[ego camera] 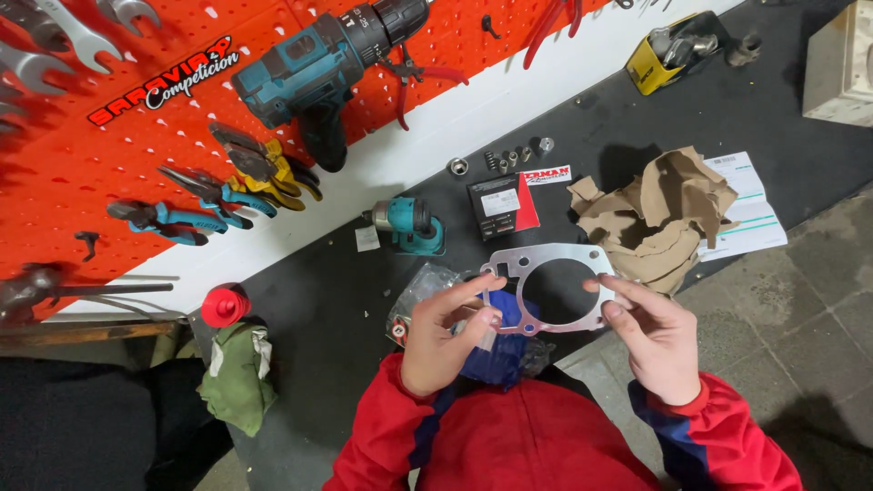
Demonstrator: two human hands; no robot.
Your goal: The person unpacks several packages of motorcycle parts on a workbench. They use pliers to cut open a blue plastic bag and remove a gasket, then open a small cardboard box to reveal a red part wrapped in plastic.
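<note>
1. Above a dark workshop surface (346, 291), a thin, flat, silver-grey metal gasket (591, 264) with one large round opening and small bolt holes is held level between two hands, lifted off the surface as if for a close look.
2. On one side, the left hand (446, 336) pinches the gasket's edge between thumb and fingertips; on the other, the right hand (659, 341) grips the opposite edge the same way, so the thin plate stays flat and unbent. Both sleeves are red with a blue stripe.
3. Just below the gasket lie a blue cloth (505, 355) and a crumpled clear plastic bag (423, 291), apparently holding small parts.
4. Beyond it sit a small black-and-red cardboard box (502, 205), a teal motor-like tool body (411, 224), a row of little metal springs and nuts (509, 159), crumpled brown packing paper (659, 214) and white printed sheets (750, 214).
5. Farther off, a yellow-and-black box of metal fittings (668, 50) rests near the surface's far edge; a red funnel-shaped cap (224, 305) and a green rag (238, 375) lie to the left.
6. Behind everything, an orange pegboard (136, 155) carries a teal cordless drill (318, 68), pliers (259, 168) and spanners (55, 32), hung within easy reach.
</note>
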